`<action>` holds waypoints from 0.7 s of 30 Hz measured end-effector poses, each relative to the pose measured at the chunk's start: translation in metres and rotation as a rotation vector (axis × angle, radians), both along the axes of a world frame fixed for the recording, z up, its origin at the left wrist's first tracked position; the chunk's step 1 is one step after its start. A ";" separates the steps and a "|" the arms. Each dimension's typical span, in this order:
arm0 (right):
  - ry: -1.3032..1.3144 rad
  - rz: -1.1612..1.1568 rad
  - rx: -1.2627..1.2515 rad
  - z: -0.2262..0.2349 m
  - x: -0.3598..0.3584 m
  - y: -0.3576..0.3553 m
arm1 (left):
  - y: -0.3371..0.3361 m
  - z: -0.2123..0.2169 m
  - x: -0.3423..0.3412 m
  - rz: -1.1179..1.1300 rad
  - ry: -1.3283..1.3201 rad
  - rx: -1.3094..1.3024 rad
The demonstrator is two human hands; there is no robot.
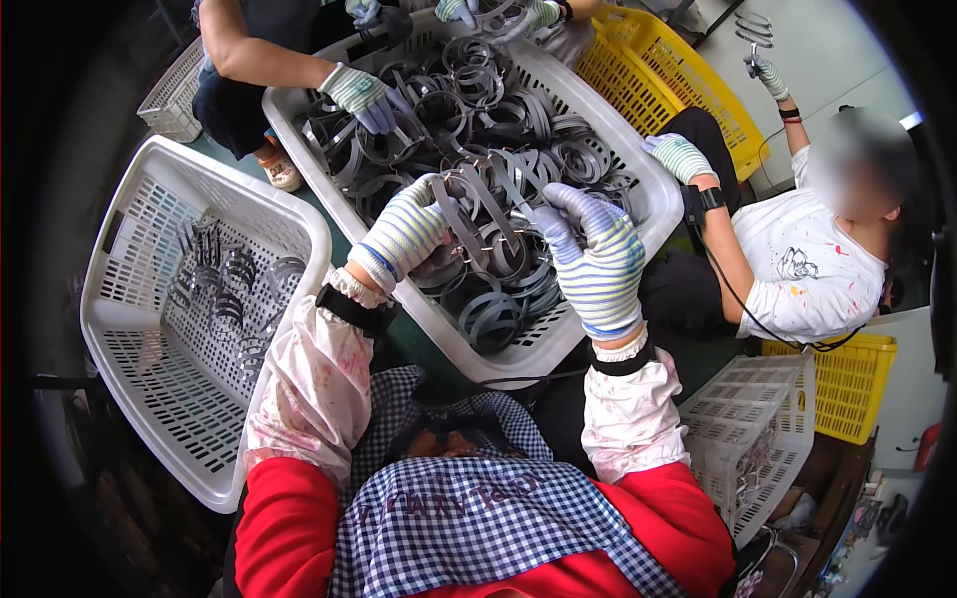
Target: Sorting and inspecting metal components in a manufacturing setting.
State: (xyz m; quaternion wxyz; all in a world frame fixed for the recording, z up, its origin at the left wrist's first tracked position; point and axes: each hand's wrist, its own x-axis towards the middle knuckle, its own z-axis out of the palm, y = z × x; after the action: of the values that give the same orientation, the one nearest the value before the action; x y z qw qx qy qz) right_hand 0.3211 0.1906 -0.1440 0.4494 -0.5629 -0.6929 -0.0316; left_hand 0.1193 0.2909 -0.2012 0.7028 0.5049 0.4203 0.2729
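Note:
Both my hands wear striped knit gloves and work over a white slotted basket point(653, 194) heaped with dark grey metal ring clamps point(493, 309). My left hand point(404, 231) is closed around a bunch of clamps point(477, 199) at its fingertips. My right hand point(595, 261) pinches the same bunch from the right side, above the heap. The rings in the bunch overlap, so their number is hidden.
A second white basket point(140, 299) at my left holds a few sorted clamps point(224, 279). Other people's gloved hands point(364, 95) reach into the heap from the far side. At the right sits a person in a white shirt point(807, 264). Yellow baskets point(663, 70) stand behind.

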 end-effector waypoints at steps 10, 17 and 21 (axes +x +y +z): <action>-0.261 0.050 0.151 -0.018 -0.002 0.001 | -0.006 -0.008 -0.001 0.031 -0.125 0.032; 0.203 -0.026 0.120 -0.029 0.009 -0.002 | -0.007 -0.015 -0.008 0.055 -0.274 0.004; 0.095 -0.028 0.123 -0.040 0.020 0.013 | -0.008 0.007 -0.022 0.155 -0.324 0.047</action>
State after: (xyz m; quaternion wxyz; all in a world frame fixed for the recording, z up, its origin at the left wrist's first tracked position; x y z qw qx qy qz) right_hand 0.3413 0.2037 -0.1837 0.5152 -0.5447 -0.6595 -0.0536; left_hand 0.0970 0.2832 -0.1945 0.7260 0.4369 0.3328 0.4138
